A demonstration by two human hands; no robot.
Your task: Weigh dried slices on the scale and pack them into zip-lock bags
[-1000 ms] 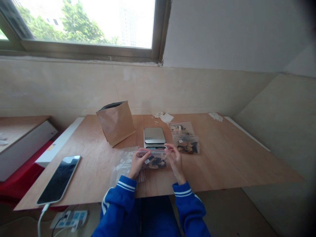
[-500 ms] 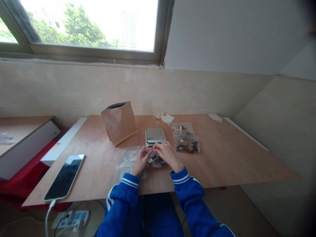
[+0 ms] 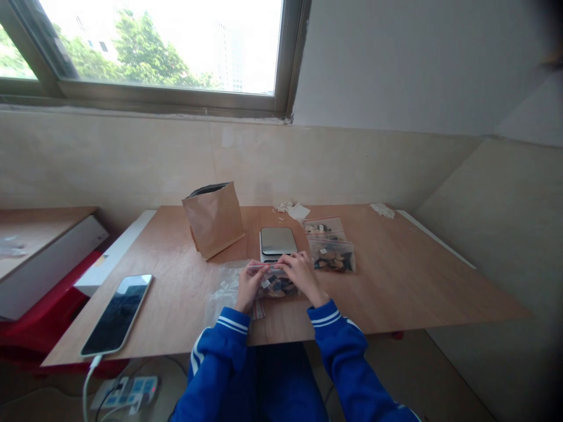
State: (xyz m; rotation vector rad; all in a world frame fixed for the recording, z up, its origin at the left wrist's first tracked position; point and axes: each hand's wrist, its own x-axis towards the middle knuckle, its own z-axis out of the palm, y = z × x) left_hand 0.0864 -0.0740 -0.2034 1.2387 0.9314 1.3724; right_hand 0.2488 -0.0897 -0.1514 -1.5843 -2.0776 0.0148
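A clear zip bag (image 3: 278,287) with dark and tan pieces inside and a small white label stands at the table's front. My left hand (image 3: 250,285) pinches the left part of its red-lined top edge. Further right along the same edge, my right hand (image 3: 303,274) is closed with fingertips on the seal. Right behind the bag is a flat scale (image 3: 278,240) with a metal plate. Flat clear bags (image 3: 223,290) lie beside and partly under my left hand. Two more filled zip bags, a nearer one (image 3: 335,258) and a farther one (image 3: 328,227), lie to the right.
An open brown paper bag (image 3: 215,223) stands at the back left. A phone (image 3: 118,315) with a white cable lies at the left front edge. White scraps (image 3: 299,211) and a crumpled white piece (image 3: 382,210) lie near the wall. Below is a power strip (image 3: 132,391).
My right hand has slid slightly right along the bag's top edge, and the hands are a little farther apart. More of the red seal line shows between them.
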